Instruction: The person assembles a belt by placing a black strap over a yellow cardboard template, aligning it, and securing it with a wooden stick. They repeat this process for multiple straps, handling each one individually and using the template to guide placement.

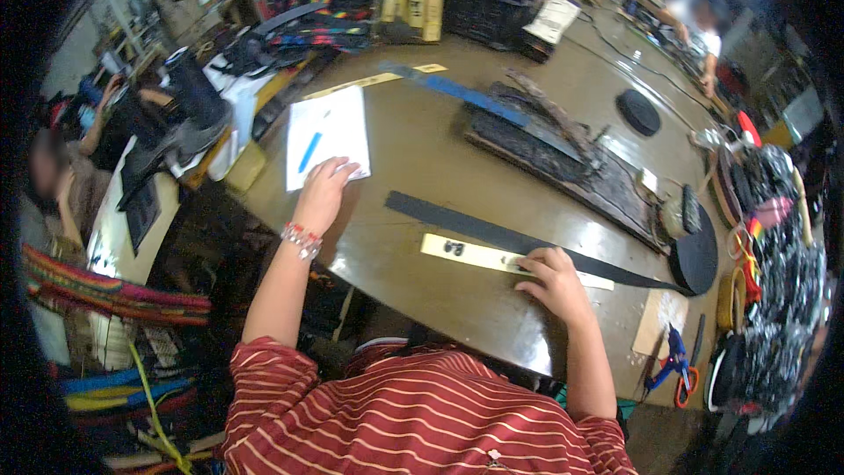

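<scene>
At the lower edge of a white sheet of paper (330, 119), my left hand (327, 186) rests with its fingers laid over the edge. A blue pen (309, 152) lies on the sheet, just beyond the fingertips. My right hand (557, 283) has its fingers and thumb closed across a pale yellow flat strip (479, 255) with dark marks. Beside that strip, on its far side, runs a length of black webbing (475, 222). The webbing leads right to a black roll (696, 251).
Farther back lie a dark worn board (545, 154), a blue ruler (457, 88) and another black roll (638, 113). Blue snips (673, 356) and orange-handled scissors (687, 383) are at the right. A black crate (483, 9) stands at the back. Other people sit far right and left.
</scene>
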Tool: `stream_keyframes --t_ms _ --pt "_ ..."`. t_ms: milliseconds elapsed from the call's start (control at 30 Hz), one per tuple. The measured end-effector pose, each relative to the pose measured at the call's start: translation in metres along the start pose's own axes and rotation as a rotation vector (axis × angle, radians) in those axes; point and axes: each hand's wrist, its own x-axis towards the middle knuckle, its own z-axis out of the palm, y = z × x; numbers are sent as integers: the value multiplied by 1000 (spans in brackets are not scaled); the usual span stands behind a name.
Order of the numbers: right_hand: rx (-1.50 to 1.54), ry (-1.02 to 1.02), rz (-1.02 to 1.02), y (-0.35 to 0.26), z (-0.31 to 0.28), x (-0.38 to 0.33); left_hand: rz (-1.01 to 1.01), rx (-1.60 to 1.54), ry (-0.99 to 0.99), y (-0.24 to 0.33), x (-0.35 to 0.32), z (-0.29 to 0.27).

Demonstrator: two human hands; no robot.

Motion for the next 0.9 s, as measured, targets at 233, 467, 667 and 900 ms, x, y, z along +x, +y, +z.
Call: stream_keyframes --t_ms 233,467,667,900 --pt "-101 64 -278 -27 22 7 -259 276 531 -77 -4 -67" --pt "-186 176 -126 -49 -23 27 -314 418 339 -133 -9 -78" --pt "-270 314 -131 -16 -18 34 -451 367 216 -149 -5 -84" --pt "-42 428 270 -24 -16 5 -233 197 548 -34 15 -122"
